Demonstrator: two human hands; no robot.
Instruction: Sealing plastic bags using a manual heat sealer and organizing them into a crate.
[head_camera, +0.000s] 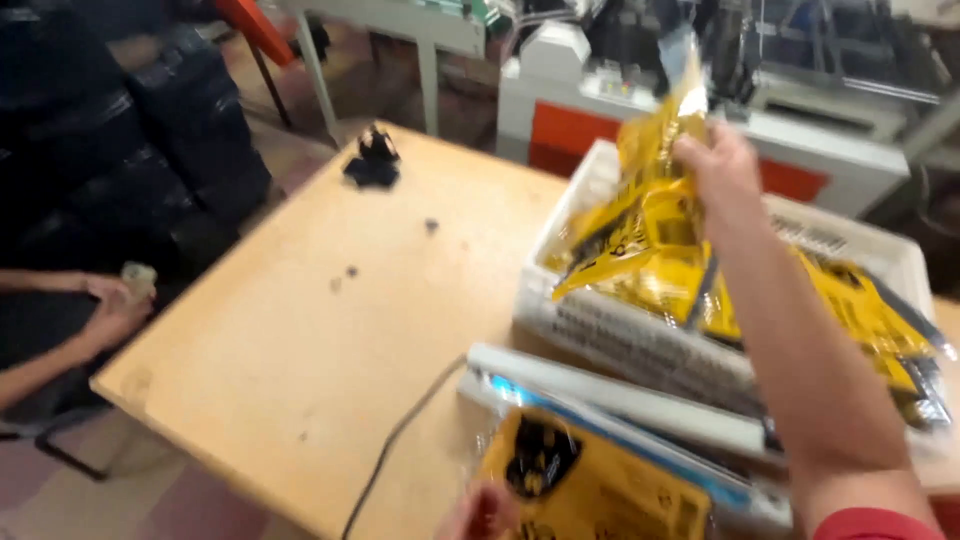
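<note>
Right hand (722, 172) raised over the white crate (640, 335), fingers pinched shut on a yellow packet (655, 215) that hangs from the grip, its lower end dangling among the yellow packets in the crate (860, 310). Left hand (480, 512) sits at the bottom edge of view, mostly cut off; it touches the near corner of a second yellow packet (590, 490), but whether it grips or only steadies I cannot tell.

That second packet lies just beside the left hand, under the white bar of a heat sealer (620, 395), which sits between the left hand and the crate. A dark cable (400, 440) runs from the sealer past the left hand toward the near table edge.

Risks, as judged:
- Hanging packet is held by a top corner only; a slack pinch, or a snag on the crate wall, could drop it or drag neighbours out.
- Cable lies close to the left hand; a sleeve or wrist catching it could shift the sealer.
- The sealer bar may be hot; the left fingers are near it.

Room: wooden table (300, 330) is bare wood well out to the left of both hands, apart from a small black object (372, 160) at the far corner. Another person's hands (115, 300) hold something small beyond the table's left edge, well apart. Crate blocks movement to the right.
</note>
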